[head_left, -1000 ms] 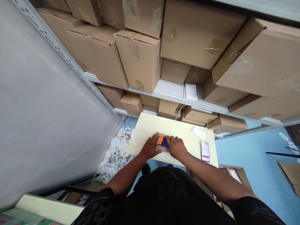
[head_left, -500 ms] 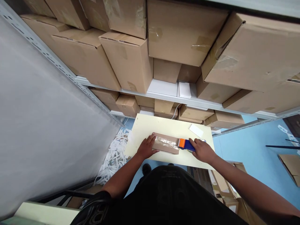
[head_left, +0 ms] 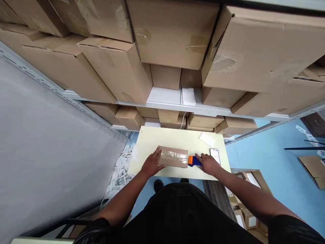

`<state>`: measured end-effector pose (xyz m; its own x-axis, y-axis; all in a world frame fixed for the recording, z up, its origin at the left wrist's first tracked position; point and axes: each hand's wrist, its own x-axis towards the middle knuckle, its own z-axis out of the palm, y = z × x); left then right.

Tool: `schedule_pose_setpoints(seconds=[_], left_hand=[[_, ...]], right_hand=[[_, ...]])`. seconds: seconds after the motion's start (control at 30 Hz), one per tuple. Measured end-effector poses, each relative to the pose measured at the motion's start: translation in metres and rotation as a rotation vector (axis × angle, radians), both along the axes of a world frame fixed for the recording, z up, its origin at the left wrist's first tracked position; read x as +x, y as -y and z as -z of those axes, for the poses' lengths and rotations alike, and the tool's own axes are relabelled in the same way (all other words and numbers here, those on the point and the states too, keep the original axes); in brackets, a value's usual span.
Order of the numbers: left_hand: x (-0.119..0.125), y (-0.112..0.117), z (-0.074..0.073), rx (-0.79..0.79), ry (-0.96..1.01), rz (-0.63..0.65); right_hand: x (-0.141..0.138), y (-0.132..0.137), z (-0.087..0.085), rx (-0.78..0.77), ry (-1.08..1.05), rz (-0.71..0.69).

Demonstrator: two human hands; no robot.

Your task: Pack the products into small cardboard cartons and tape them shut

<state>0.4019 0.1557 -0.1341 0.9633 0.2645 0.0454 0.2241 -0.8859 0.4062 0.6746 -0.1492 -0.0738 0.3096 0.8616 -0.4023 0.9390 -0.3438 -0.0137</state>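
A flat brown cardboard parcel (head_left: 173,157) with a shiny strip of clear tape along its top lies on the pale yellow table (head_left: 175,139). My left hand (head_left: 151,164) presses on the parcel's left end, fingers laid over it. My right hand (head_left: 209,164) is closed round the blue handle of an orange and blue tape dispenser (head_left: 193,161), which sits against the parcel's right end.
A phone (head_left: 215,156) and a white card (head_left: 206,139) lie on the table's right side. Shelves packed with cardboard boxes (head_left: 172,44) rise behind. White paper strips (head_left: 122,166) litter the blue floor at left; open boxes (head_left: 248,189) stand at right. A grey panel stands at left.
My right hand has run the tape dispenser from the parcel's left end across to its right end, leaving tape on top. My left hand has stayed on the left end.
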Motion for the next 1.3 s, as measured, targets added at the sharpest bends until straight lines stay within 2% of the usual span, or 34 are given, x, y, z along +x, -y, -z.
schedule_pose_setpoints(seconds=[0.07, 0.13, 0.23, 0.33, 0.4, 0.47, 0.57, 0.67, 0.77, 0.87, 0.93, 1.0, 1.07, 1.13, 1.2, 1.3], left_hand=[[0.001, 0.000, 0.000, -0.032, -0.001, 0.000], [0.001, 0.000, -0.001, -0.070, -0.008, -0.003], [0.001, 0.000, -0.003, -0.146, -0.027, -0.020], [0.001, 0.001, -0.004, -0.273, -0.010, -0.026], [0.002, 0.005, -0.002, -0.376, 0.048, -0.084], [0.004, 0.010, 0.001, -0.493, 0.110, -0.231], [0.007, 0.016, 0.008, -0.725, 0.146, -0.444], [0.006, 0.015, 0.014, -0.935, 0.191, -0.431], [-0.002, 0.009, 0.020, -1.033, 0.202, -0.373], [-0.012, 0.008, 0.023, -1.016, 0.131, -0.338], [-0.017, 0.011, 0.022, -0.954, 0.084, -0.329], [-0.018, 0.015, 0.020, -0.901, 0.059, -0.326], [-0.015, 0.019, 0.018, -0.878, 0.055, -0.333], [-0.006, 0.018, 0.017, -0.839, 0.056, -0.370], [0.008, 0.012, 0.015, -0.761, 0.050, -0.420], [0.036, -0.001, 0.011, -0.642, 0.039, -0.464]], right_hand=[[0.003, -0.007, 0.008, -0.020, -0.071, 0.041], [0.004, -0.006, 0.017, -0.052, -0.189, 0.141], [-0.002, 0.009, 0.033, -0.063, -0.377, 0.379], [-0.015, 0.029, 0.045, -0.043, -0.439, 0.565], [-0.022, 0.037, 0.051, -0.024, -0.434, 0.661], [-0.027, 0.039, 0.058, 0.006, -0.415, 0.752], [-0.029, 0.030, 0.071, 0.055, -0.359, 0.830], [-0.028, 0.020, 0.080, 0.093, -0.280, 0.854], [-0.031, 0.018, 0.080, 0.185, -0.152, 0.822], [-0.043, 0.022, 0.076, 0.404, -0.092, 0.617], [-0.059, 0.020, 0.073, 0.509, -0.210, 0.428], [-0.076, 0.010, 0.071, 0.556, -0.368, 0.334], [-0.087, -0.009, 0.066, 0.581, -0.447, 0.405], [-0.086, -0.033, 0.058, 0.593, -0.413, 0.572], [-0.072, -0.059, 0.049, 0.564, -0.361, 0.703], [-0.040, -0.092, 0.038, 0.466, -0.411, 0.835]])
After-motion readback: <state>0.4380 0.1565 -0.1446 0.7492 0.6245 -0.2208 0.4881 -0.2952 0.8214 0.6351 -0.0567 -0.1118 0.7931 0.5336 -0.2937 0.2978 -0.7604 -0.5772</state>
